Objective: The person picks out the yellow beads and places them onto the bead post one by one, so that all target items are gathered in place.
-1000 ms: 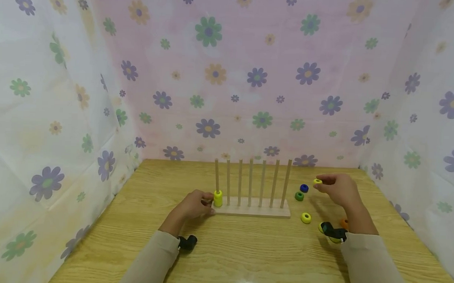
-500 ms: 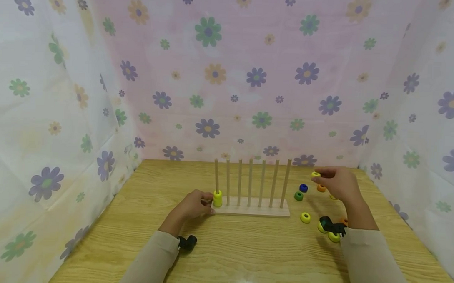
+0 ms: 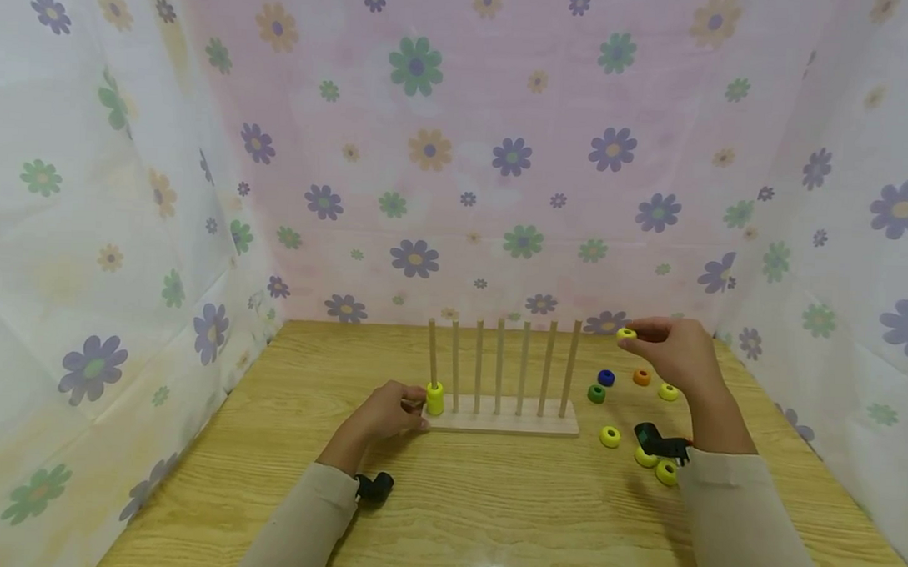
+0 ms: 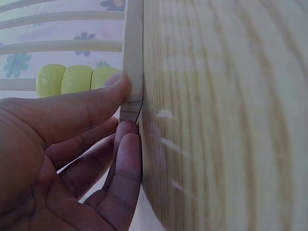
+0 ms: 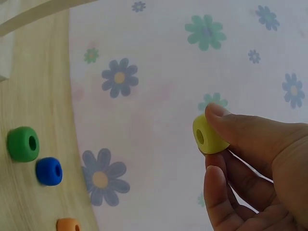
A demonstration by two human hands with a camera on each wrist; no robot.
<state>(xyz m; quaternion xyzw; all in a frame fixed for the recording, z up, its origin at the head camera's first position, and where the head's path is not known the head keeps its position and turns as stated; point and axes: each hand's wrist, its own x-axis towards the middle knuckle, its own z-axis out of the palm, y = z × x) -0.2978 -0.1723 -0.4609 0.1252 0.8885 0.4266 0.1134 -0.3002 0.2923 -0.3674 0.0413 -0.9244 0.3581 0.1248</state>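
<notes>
A wooden peg stand (image 3: 505, 417) with several upright pegs rests on the table. Three yellow beads (image 4: 77, 79) are stacked on its leftmost peg. At that end, my left hand (image 3: 385, 410) grips the corner of the base; the thumb lies beside the lowest bead and the fingertips sit at the base's end. My right hand (image 3: 680, 354) is raised above the table at the back right. Between thumb and fingers it pinches a yellow bead (image 5: 209, 137), whose hole shows to the side in the right wrist view.
Right of the stand lie a blue bead (image 3: 606, 377), a green bead (image 3: 596, 394) and an orange bead (image 3: 642, 377). Several loose yellow beads (image 3: 610, 437) are spread nearby, some under the right forearm. Flowered cloth (image 3: 466, 150) walls the table at the back and sides.
My right hand has lifted the yellow bead up from the table and slightly left, uncovering the orange bead and a yellow one beneath. The left hand and stand have stayed put.
</notes>
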